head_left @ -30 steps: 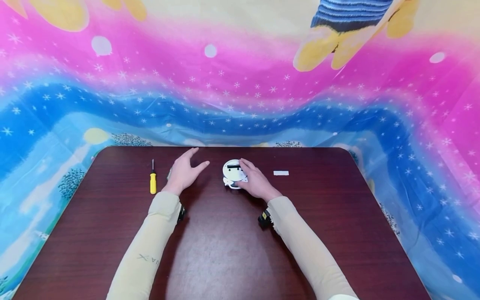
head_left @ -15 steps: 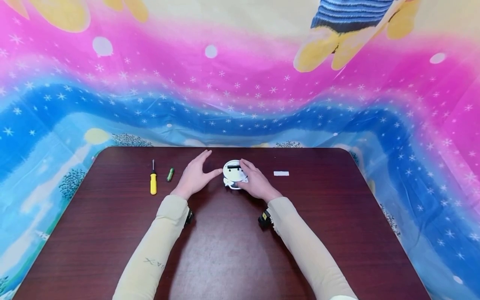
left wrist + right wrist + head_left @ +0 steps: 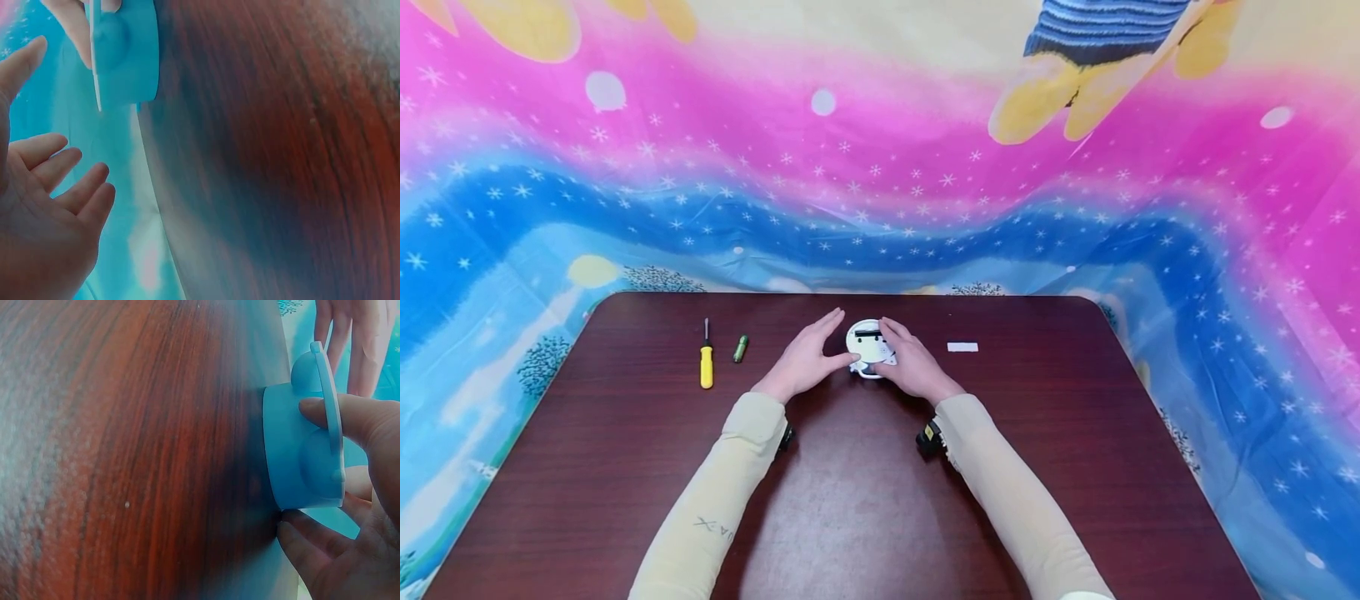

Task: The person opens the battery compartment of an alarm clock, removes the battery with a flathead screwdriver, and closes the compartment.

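A small round alarm clock lies face down on the table, its white back up, with a dark slot like a battery compartment in it. Two rounded domes and a handle show on its pale blue-looking side in the right wrist view. My right hand grips the clock from the right, thumb on the side by the handle, fingers around the edge. My left hand is held at the clock's left with fingers spread; in the left wrist view a gap shows between this hand and the clock.
To the left lie a green battery and a screwdriver with a yellow handle. A small white rectangular piece lies right of the clock. The dark wooden table ends at a printed cloth behind.
My left hand has moved right, from near the battery to beside the clock, uncovering the battery. My right hand and the clock have stayed in place.
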Demonstrator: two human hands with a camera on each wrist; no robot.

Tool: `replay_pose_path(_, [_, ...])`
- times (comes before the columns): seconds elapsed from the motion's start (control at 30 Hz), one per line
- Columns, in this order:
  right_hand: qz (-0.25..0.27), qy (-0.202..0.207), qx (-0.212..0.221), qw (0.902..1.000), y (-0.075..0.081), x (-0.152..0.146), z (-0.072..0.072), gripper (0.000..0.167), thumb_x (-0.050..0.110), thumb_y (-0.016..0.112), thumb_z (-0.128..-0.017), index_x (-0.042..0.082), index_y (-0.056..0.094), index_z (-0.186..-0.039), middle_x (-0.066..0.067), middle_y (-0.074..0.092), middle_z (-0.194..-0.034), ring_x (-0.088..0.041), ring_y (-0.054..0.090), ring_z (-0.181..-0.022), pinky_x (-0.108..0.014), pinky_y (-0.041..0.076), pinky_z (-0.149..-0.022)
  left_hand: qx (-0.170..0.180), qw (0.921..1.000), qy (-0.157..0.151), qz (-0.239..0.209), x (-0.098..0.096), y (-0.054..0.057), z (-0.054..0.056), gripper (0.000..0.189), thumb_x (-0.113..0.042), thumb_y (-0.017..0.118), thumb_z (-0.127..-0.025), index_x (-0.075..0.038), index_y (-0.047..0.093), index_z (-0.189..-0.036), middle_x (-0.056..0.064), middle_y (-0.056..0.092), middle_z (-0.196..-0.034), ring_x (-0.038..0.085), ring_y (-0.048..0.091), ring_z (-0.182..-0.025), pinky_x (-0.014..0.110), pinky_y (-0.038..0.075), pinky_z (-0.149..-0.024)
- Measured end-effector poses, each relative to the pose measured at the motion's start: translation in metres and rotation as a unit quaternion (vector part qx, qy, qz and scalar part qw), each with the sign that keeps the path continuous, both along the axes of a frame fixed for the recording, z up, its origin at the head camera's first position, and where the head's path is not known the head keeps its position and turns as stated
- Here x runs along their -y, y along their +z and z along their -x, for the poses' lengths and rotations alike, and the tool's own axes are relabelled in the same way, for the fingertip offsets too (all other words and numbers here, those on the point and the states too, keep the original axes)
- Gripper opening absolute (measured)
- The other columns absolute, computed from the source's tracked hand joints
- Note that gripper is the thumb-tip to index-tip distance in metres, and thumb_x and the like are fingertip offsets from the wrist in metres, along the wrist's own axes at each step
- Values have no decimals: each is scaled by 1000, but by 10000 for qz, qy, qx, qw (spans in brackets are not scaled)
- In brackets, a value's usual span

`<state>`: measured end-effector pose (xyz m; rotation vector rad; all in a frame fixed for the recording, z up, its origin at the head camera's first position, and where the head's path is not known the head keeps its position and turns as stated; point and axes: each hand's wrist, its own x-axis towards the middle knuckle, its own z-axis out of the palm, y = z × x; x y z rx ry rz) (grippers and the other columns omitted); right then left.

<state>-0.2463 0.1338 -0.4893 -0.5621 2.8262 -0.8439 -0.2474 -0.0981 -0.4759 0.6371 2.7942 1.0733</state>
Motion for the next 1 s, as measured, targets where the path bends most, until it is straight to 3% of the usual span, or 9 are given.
replay_pose_path(0.2, [-40, 15, -1, 10000, 0, 0, 0, 82, 28, 71, -97, 6, 25, -162, -7, 21, -167, -29, 27, -149, -46, 29, -117, -40, 9996, -274, 56, -7, -2, -2, 93, -45, 76, -91, -3, 29, -160, 11, 24, -166, 33, 26, -150, 48, 26, -118])
replay_pose_path(0.53, [-35, 39, -89, 9999, 0, 0, 0, 82, 28, 71, -97, 4, 25, -161, -10, 21, -167, -30, 26, -149, -47, 27, -118, 32, 9992, -322, 250, -13, -9, -3, 97, -46, 79, -88, -5, 30, -160, 10, 24, -166, 38, 32, -145, 50, 28, -116])
replay_pose_path(0.83, [-84, 35, -54, 9999, 0, 0, 1, 83, 29, 72, -97, 5, 25, -161, -11, 21, -167, -31, 27, -149, -47, 28, -118, -33, 9990, -426, 94, -20, -18, 0, 107, -46, 83, -84, 2, 25, -159, 17, 21, -166, 31, 23, -151, 45, 25, -119])
replay_pose_path(1.0, [-44, 54, 5, 10000, 0, -1, 1, 83, 30, 71, -97, 6, 24, -162, -10, 20, -167, -30, 26, -149, -46, 28, -118, 89, 9992, -390, 30, -22, -19, -2, 109, -44, 85, -83, 1, 22, -160, 15, 20, -167, 26, 21, -152, 42, 25, -119])
